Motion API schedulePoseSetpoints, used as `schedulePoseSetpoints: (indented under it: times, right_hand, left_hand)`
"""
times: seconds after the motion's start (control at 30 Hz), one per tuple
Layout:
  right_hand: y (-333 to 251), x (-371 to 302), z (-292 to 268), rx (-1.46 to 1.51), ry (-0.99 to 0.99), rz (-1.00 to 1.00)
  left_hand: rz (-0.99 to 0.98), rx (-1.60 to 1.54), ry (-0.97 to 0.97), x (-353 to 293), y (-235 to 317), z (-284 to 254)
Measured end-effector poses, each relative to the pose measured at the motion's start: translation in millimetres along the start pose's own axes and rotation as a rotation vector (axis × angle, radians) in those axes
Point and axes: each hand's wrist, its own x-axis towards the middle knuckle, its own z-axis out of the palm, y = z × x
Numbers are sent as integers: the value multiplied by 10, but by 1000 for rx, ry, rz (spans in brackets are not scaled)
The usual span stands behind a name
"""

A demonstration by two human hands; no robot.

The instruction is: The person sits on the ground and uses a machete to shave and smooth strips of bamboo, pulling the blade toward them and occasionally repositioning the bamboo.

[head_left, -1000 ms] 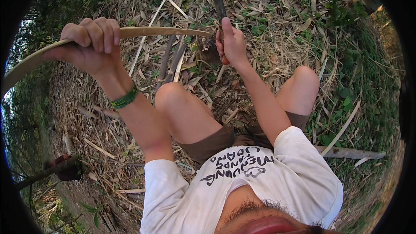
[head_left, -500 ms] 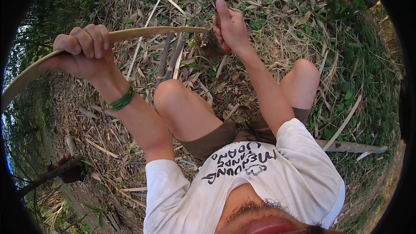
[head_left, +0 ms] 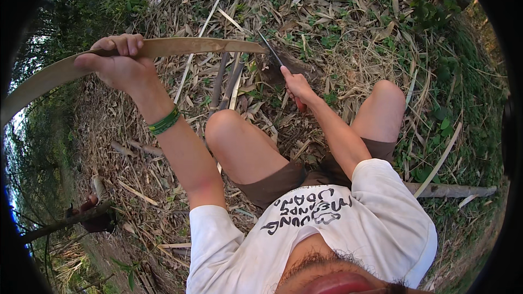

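Note:
My left hand (head_left: pixel 124 65) is closed around a long, pale, curved bamboo strip (head_left: pixel 190 47). One part of the strip bends away past the left edge, and the other reaches right to a dark wooden stump (head_left: pixel 297 66). In my right hand (head_left: pixel 297 85) is the red handle of a machete (head_left: pixel 272 50), gripped in a fist. Its narrow blade slants up and left, close beside the strip's right tip. Whether blade and strip touch, I cannot tell.
Dark sticks and pale slats (head_left: pixel 226 84) lie left of the stump, near my bent knees. A long thin strip (head_left: pixel 204 27) runs across the leaf litter. A pole (head_left: pixel 452 190) lies at the right. A dark branch (head_left: pixel 65 221) and a dark object (head_left: pixel 98 219) stand at lower left.
My right hand has come down toward me, and the machete blade now lies beside the strip's tip over the stump. The strip has turned, showing more of its flat face.

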Motion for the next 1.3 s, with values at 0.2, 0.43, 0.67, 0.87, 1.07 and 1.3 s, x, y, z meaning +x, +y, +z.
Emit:
schedulePoseSetpoints:
  times: [0.2, 0.43, 0.67, 0.87, 1.07, 1.3]
  right_hand:
    - [-14, -8, -48, 7, 14, -6]
    - [-824, -696, -81, 287, -15, -350]
    - [-683, -623, 152, 429, 108, -547]
    - [-68, -227, -35, 126, -1, 38]
    - [-858, -648, -24, 231, 79, -432]
    - [103, 43, -27, 29, 51, -25]
  left_hand:
    - [-4, 24, -30, 55, -68, 141]
    - [-67, 30, -191, 67, -112, 440]
    - [-73, 9, -186, 44, -134, 612]
    - [-53, 44, -109, -21, -34, 523]
    - [-49, 38, -181, -149, 28, 279]
    - [-81, -40, -295, -288, -8, 593]
